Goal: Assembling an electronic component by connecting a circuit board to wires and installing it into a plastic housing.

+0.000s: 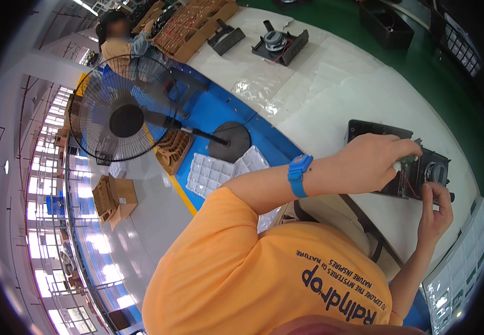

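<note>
In front of me on the white-covered worktable lies an opened black speaker housing (377, 128), with a round speaker (435, 171) in its right part. A thin red wire (410, 188) runs inside it, between my hands. My left hand (373, 163) reaches over the middle of the housing with its fingers bent closed; something small and pale shows by the fingertips, too unclear to name. At the near right edge, close to the speaker, my right hand (436, 211) has thumb and forefinger brought together. What that pinch holds, if anything, is hidden.
Farther along the worktable (320, 89) sit another open speaker housing (281, 47) and a black cover part (225, 38), beside a cardboard box (192, 28). A standing fan (126, 120) is on my left, near white trays (211, 174). Another person (120, 44) works at the back.
</note>
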The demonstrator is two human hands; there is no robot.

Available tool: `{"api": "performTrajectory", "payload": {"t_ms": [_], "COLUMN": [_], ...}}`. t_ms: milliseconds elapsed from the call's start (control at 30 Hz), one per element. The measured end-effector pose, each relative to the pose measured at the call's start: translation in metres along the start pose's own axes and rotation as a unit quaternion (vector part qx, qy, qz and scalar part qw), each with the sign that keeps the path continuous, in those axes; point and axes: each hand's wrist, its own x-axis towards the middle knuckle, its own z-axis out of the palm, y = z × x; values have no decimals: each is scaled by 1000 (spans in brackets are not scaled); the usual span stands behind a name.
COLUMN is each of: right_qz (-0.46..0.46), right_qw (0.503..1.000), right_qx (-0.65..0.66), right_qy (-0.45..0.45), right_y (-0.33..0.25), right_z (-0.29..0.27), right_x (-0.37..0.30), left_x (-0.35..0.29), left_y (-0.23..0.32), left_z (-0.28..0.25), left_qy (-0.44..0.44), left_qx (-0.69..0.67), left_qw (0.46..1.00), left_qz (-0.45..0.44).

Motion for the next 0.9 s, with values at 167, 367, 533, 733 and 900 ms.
{"api": "performTrajectory", "payload": {"t_ms": [167, 367, 533, 733, 900], "right_qz": [8, 8, -7, -8, -9], "right_qw": [1000, 1000, 1000, 1000, 1000], "right_qx": [-8, 16, 12, 11, 9], "right_qy": [-6, 5, 1, 1, -1], "right_y": [-4, -12, -7, -4, 0], "right_z": [-2, -4, -6, -10, -12], "right_x": [1, -3, -5, -7, -9], "left_x": [-2, -3, -4, -4, -3], "left_y": [2, 5, 2, 2, 3], "left_z": [-2, -4, -2, 0, -7], "left_qy": [-33, -44, -27, -28, -65], "left_qx": [-30, -9, 50, 75, 193], "left_qw": [996, 994, 994, 992, 973], "left_qz": [-76, -101, -93, -101, -106]}}
